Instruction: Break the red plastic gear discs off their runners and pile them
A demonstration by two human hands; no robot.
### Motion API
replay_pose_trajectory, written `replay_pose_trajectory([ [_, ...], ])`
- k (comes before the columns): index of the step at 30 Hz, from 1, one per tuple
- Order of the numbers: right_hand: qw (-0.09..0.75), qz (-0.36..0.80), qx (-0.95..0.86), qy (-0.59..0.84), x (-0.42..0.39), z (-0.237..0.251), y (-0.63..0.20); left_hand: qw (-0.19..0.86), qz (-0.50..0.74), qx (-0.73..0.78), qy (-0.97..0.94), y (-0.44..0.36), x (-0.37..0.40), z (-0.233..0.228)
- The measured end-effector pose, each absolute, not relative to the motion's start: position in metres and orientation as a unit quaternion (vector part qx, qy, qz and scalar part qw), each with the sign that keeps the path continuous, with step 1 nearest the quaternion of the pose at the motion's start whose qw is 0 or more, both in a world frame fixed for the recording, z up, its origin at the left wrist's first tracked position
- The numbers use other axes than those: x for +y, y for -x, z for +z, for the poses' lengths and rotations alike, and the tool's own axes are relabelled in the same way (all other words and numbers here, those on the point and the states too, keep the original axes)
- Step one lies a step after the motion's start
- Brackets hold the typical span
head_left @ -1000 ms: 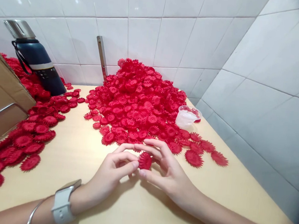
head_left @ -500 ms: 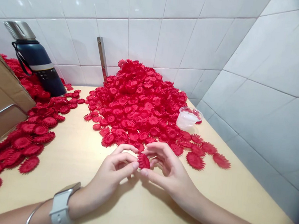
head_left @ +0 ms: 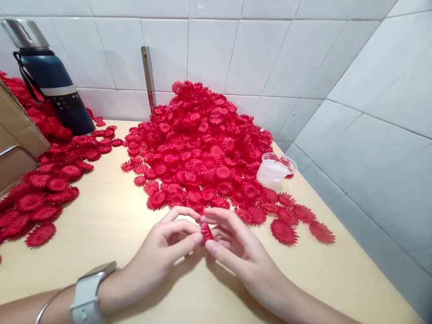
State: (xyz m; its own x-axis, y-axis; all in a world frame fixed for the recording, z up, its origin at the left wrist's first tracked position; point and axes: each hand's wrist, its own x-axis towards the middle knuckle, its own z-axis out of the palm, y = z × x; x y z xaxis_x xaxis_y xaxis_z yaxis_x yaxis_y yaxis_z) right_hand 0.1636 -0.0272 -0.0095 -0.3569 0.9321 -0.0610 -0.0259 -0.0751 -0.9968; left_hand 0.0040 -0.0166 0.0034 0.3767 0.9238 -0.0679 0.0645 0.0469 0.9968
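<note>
Flower (head_left: 206, 232) btwn L hand (head_left: 162, 248) & R hand (head_left: 241, 253) (pinched)

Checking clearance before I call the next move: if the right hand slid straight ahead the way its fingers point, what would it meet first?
The right hand points left; beyond the red flower piece it pinches, it would meet the left hand fingertips, almost touching.

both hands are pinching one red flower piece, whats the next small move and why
Probably press the fingertips together a little more. The red flower piece sits edge-on, pinched between the left hand and right hand, just above the table, so it looks mid-squeeze rather than ready to set down.
</note>
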Motion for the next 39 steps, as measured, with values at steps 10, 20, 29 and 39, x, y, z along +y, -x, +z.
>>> replay_pose_trajectory([
  [10,0.424,0.632,-0.499,0.416,-0.021,-0.013,-0.165,0.538,0.389,0.481,-0.572,-0.004,-0.014,0.003],
  [20,0.425,0.634,-0.498,0.412,-0.023,-0.012,-0.164,0.589,0.381,0.468,-0.537,-0.006,-0.016,0.003],
  [29,0.426,0.515,-0.632,0.392,-0.03,-0.015,-0.164,0.569,0.372,0.423,-0.599,-0.004,-0.013,0.002],
  [39,0.418,0.53,-0.622,0.397,-0.027,-0.014,-0.163,0.615,0.366,0.427,-0.553,-0.003,-0.017,0.001],
])
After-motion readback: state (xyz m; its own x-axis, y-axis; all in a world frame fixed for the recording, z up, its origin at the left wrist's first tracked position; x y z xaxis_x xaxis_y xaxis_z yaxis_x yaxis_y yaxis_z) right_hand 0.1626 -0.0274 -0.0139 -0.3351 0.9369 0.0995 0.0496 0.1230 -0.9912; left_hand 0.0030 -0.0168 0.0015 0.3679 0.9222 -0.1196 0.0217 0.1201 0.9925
